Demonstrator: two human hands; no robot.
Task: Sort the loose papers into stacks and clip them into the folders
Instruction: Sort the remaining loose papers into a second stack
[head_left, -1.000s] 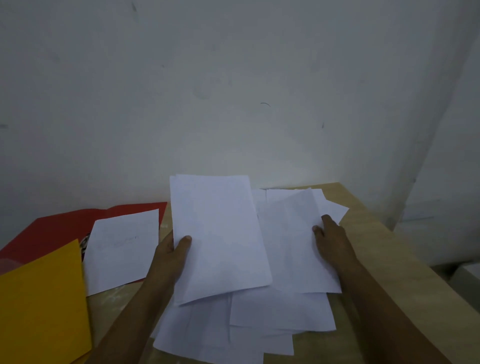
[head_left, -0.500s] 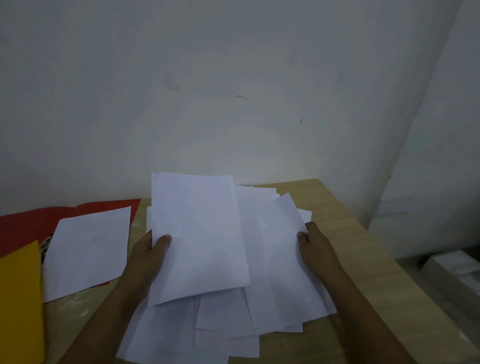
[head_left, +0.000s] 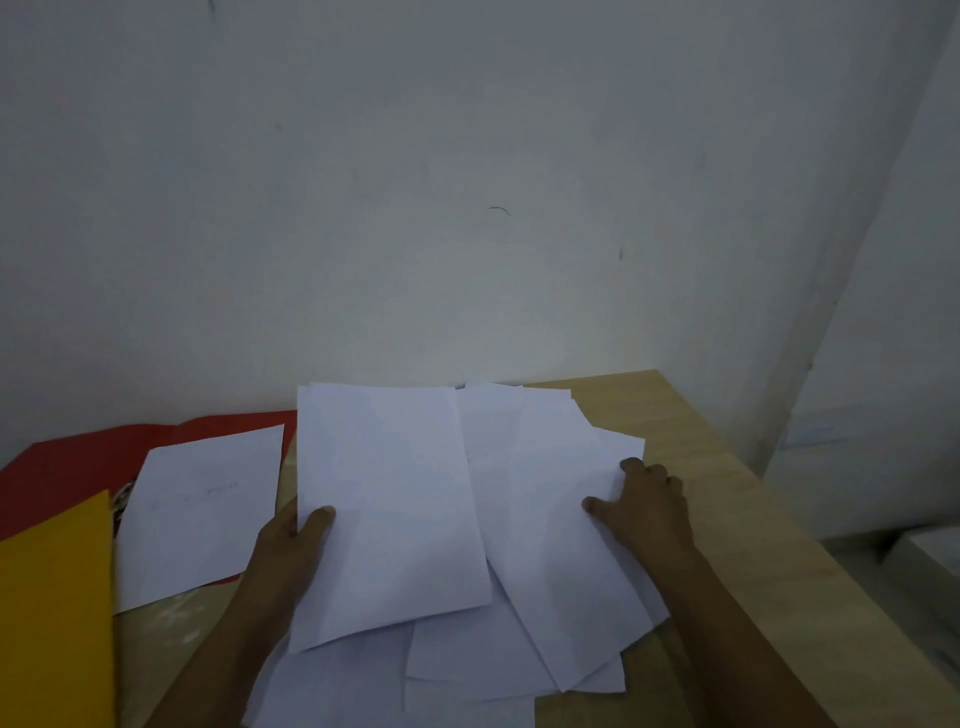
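My left hand: grips a top sheet, thumb over its 9 o'clock edge.
My right hand: fingers curled, pinching the paper pile at 3 o'clock.

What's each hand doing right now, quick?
Left hand: pinching the top sheet by its left edge.
Right hand: fingers curled on the paper pile's right edge.
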